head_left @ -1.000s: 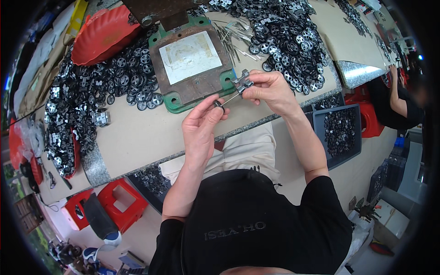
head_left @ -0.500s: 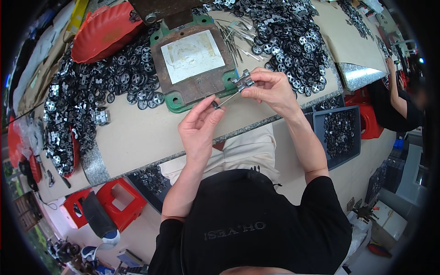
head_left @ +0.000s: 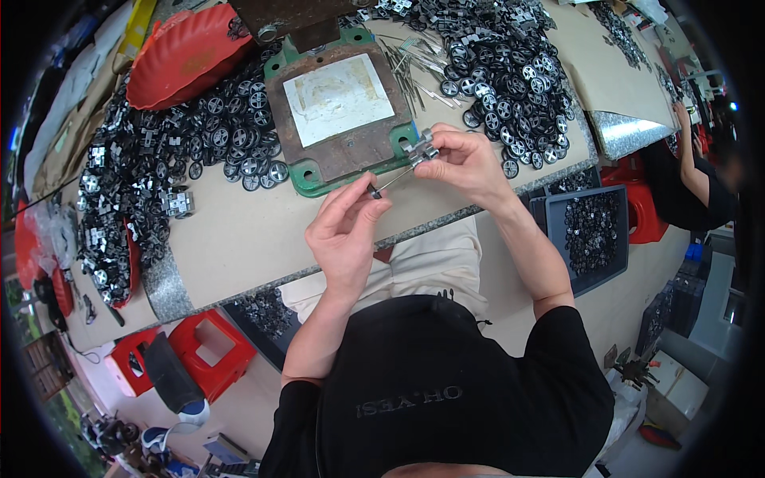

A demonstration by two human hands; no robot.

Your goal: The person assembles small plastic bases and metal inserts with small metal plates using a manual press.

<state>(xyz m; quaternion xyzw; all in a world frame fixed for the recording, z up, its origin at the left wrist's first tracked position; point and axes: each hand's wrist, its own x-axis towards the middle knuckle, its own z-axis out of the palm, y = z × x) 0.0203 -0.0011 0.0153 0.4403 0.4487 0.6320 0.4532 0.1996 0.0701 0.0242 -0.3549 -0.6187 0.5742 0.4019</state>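
Observation:
Above the table's front edge, my right hand (head_left: 470, 169) pinches a small silver-and-dark metal-looking part (head_left: 420, 149) between thumb and fingers. A thin metal pin (head_left: 395, 179) slants from that part down toward my left hand (head_left: 344, 239). My left fingertips are closed on a small black wheel (head_left: 374, 192) at the pin's lower end. Whether the pin has entered the wheel cannot be made out. Just beyond both hands lies a green-and-brown metal press base (head_left: 347, 147) with a pale plate (head_left: 339, 97) on top.
Piles of black spoked wheels (head_left: 239, 139) and silver parts flank the press base, with more wheels (head_left: 518, 111) at right. Loose metal pins (head_left: 410, 68) lie behind it. A red scalloped dish (head_left: 187, 60) leans far left. Grey bin (head_left: 590, 231) and red stools (head_left: 211, 354) stand below. Another person works far right.
Both hands have shifted slightly toward me, with the wheel, pin and silver part still between them. The whole view has moved a little.

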